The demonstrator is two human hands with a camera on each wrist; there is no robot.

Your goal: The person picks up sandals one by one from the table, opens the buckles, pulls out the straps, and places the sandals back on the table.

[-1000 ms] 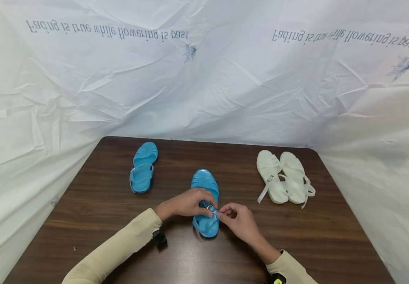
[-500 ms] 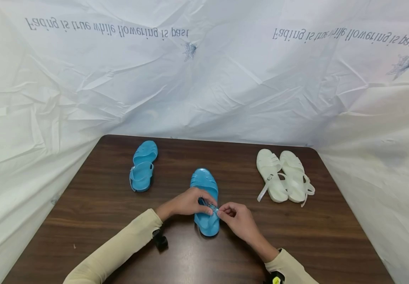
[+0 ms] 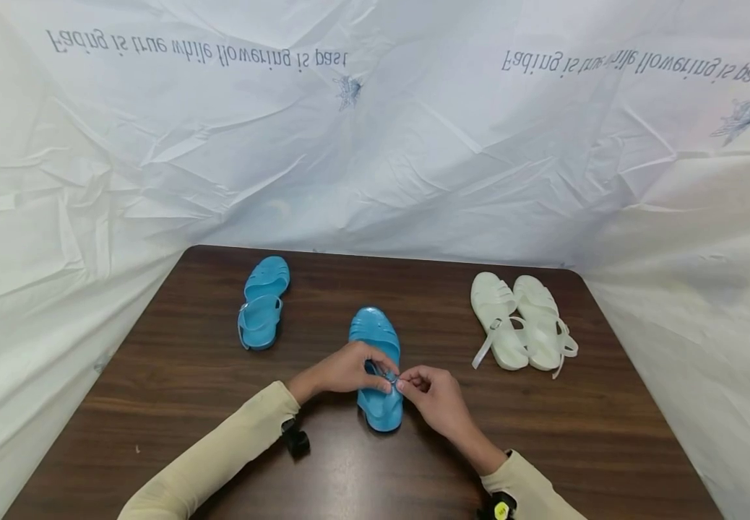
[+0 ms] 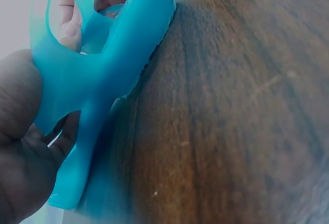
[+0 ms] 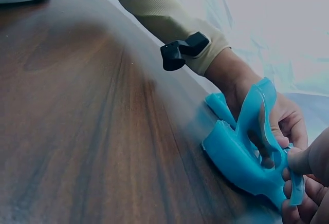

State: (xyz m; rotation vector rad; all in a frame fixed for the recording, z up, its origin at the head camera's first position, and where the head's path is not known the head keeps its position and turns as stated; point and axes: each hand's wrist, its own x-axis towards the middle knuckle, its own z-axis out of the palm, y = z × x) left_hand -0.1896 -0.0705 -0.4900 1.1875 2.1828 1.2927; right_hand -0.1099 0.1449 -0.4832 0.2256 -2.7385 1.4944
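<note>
A blue jelly sandal point(image 3: 373, 328) stands on the table in the middle of the head view, toe pointing away. My left hand point(image 3: 354, 368) reaches over it from the left, thumb and fingers gripping its strap beside the small buckle point(image 3: 389, 376). From the right, my right hand point(image 3: 438, 401) pinches the strap near that buckle. In the right wrist view the strap's free end point(image 5: 297, 189) sticks out between the right thumb and fingers. The left wrist view shows the sandal's heel part point(image 4: 77, 80) from the side, with the left thumb against it. Whether the strap is through the buckle is hidden by fingers.
Another blue sandal point(image 3: 262, 307) lies at the back left of the dark wooden table point(image 3: 173, 390). A pair of white sandals point(image 3: 500, 318) lies side by side at the back right, straps loose. White sheeting point(image 3: 375, 166) hangs behind the table.
The sandal's heel strap has shifted slightly right and up, closer to the hands. Both hands keep their hold at the buckle, with only small finger movements.
</note>
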